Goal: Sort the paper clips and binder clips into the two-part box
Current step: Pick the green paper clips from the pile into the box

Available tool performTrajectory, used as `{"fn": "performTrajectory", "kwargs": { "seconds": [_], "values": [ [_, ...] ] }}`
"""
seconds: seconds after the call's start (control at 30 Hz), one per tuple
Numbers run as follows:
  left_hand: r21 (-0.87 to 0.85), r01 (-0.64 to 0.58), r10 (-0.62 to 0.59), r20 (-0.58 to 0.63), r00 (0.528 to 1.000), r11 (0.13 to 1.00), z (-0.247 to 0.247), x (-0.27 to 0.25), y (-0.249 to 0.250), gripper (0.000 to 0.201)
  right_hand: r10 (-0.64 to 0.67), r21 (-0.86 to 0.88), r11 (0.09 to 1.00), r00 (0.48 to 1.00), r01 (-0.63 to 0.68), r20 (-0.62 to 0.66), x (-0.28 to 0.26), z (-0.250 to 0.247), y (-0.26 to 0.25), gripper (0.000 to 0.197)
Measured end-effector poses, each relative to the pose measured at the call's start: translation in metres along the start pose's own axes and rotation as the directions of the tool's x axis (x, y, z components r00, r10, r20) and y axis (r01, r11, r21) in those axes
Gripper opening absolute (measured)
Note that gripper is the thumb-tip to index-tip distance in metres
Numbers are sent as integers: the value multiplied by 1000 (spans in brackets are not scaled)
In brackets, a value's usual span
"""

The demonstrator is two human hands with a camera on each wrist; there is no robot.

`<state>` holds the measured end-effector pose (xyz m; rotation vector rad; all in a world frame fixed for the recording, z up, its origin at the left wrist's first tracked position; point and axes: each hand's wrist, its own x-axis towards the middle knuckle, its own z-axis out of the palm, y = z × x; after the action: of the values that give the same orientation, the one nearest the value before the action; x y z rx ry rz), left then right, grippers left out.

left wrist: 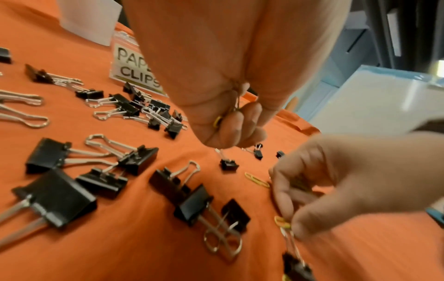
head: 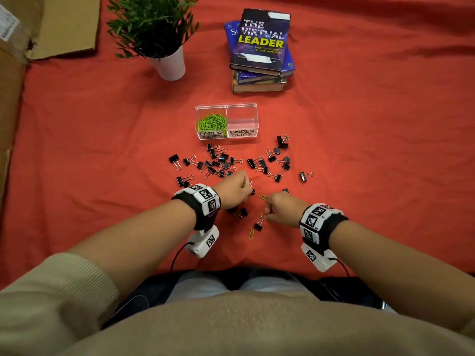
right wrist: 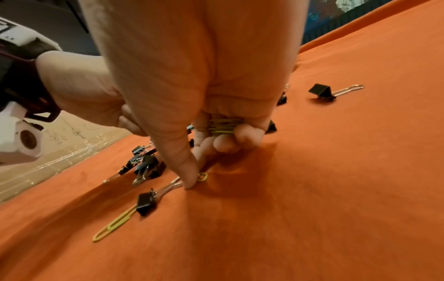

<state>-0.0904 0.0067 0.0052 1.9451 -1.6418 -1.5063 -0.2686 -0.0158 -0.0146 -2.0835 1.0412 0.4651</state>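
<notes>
A clear two-part box (head: pixel 226 106) stands mid-table; its left half, labelled PAPER CLIPS, holds green paper clips (head: pixel 212 122), and its right half, labelled BINDER CLIPS, looks empty. Several black binder clips (head: pixel 218 163) lie scattered in front of it. My left hand (head: pixel 235 192) is curled round yellow-green paper clips (left wrist: pixel 218 120). My right hand (head: pixel 279 208) keeps a bunch of paper clips (right wrist: pixel 224 125) under its curled fingers, while thumb and forefinger pinch another paper clip (right wrist: pixel 202 176) lying on the cloth. Loose paper clips (head: pixel 252 232) (head: pixel 262 196) lie nearby, one beside a binder clip (right wrist: pixel 147 203).
A red cloth (head: pixel 372 150) covers the table. A potted plant (head: pixel 164 47) in a white pot and a stack of books (head: pixel 262 50) stand behind the box. Cardboard (head: pixel 51 24) lies at the far left. A lone binder clip (head: pixel 305 176) sits to the right.
</notes>
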Motion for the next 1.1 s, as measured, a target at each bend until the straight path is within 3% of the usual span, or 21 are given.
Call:
{"fn": "performTrajectory", "kwargs": {
  "seconds": [0.13, 0.27, 0.33, 0.4, 0.53, 0.63, 0.77, 0.83, 0.93, 1.1],
  "values": [
    [-99, 29, -25, 35, 999, 995, -5, 2, 4, 13, -5, -78, 997, 1000, 6, 14, 0, 7, -1, 14],
    [-67, 63, -55, 124, 991, 996, -1, -2, 6, 30, -17, -188, 982, 1000, 19, 9, 0, 11, -5, 15],
    [50, 39, -46, 152, 987, 998, 0, -6, 8, 34, 13, -72, 997, 1000, -14, -15, 0, 8, -3, 9],
    [120, 36, -56, 165, 985, 992, 4, -9, 10, 35, 98, 154, 984, 993, -88, -60, 0, 2, 4, 13],
    [269, 40, -88, 170, 982, 962, 15, -12, 7, 33, 209, 611, 783, 975, -117, -80, -1, -18, 10, 15],
    [593, -77, -53, 199, 979, 801, 26, -18, 5, 43, 282, 761, 627, 959, -168, -20, 3, -30, 12, 28],
    [749, -167, 48, 178, 983, 641, 41, -22, -1, 49, 338, 825, 535, 941, -182, -12, 10, -35, 10, 24],
    [758, -194, 76, 187, 979, 623, 43, -24, -3, 44, 343, 742, 642, 938, -195, -50, 12, -33, 6, 18],
    [752, -199, 77, 195, 978, 628, 42, -27, -3, 36, 270, 441, 880, 949, -175, -163, 18, -26, 3, 10],
    [697, -141, 34, 165, 986, 703, 45, -32, -7, 25, 180, 117, 980, 969, -162, -169, 26, -12, -5, 15]
  ]
}}
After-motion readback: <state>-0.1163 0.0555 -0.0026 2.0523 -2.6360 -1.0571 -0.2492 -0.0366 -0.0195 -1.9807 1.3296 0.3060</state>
